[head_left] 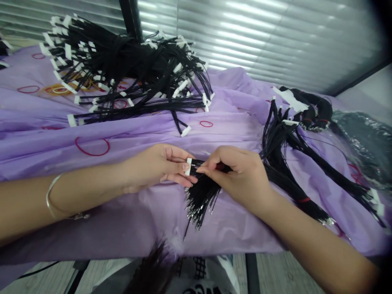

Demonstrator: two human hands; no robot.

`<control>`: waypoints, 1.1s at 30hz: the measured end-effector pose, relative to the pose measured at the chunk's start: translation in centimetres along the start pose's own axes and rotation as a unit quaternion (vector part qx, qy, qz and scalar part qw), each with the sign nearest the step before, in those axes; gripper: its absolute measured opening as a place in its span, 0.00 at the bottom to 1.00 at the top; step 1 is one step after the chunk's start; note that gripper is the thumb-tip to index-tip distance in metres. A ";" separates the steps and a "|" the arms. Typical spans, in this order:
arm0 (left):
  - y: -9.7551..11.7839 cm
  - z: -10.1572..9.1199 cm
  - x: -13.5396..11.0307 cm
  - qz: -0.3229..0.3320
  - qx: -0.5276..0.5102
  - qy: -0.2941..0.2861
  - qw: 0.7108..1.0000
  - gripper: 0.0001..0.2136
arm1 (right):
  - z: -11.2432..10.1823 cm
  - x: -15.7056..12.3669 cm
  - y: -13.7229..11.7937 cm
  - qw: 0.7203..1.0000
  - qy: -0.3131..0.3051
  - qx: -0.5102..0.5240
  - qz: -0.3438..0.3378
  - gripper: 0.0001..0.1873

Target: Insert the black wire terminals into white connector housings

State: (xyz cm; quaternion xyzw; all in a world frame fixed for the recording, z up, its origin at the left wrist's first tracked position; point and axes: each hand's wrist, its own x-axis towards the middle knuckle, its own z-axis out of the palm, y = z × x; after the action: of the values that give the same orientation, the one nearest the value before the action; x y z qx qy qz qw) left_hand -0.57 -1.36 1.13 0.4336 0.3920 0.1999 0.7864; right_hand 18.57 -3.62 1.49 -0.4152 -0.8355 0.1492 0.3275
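**Both hands at the connector**

L hand [153,169] fingers pinched on white connector [188,166]. R hand [241,177] fingers clamped on black wire bundle [202,200], loose ends fanning just below fingers. Purple sheet [122,220] underneath, big wire pile [122,69] well beyond.

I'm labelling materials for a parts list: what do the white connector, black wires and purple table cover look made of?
The white connector looks like matte moulded plastic, opaque, blocky. The black wires seem plastic-insulated, flexible, with glinting metal tips. The purple cover is a thin sheet, plastic or fabric, wrinkled with sheen.
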 end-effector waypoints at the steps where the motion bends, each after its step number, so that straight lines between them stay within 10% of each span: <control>1: 0.1 0.0 0.0 -0.002 -0.001 0.003 1.000 0.04 | -0.1 0.0 0.0 1.000 -0.002 -0.003 -0.001 0.09; 24: -0.2 0.2 -0.1 -0.009 -0.005 0.011 1.000 0.04 | 1.1 0.1 0.3 1.000 0.019 0.025 -0.001 0.10; 33: -0.2 0.0 -0.1 0.010 -0.062 0.040 0.997 0.04 | -5.1 0.5 0.5 0.978 -0.159 -0.094 -0.102 0.08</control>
State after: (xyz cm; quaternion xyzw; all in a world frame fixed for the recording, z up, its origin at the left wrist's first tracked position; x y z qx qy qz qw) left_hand -0.62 -1.58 1.03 0.3795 0.4054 0.2488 0.7936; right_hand 22.09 -3.01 5.19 -0.3274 -0.9251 0.1000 0.1641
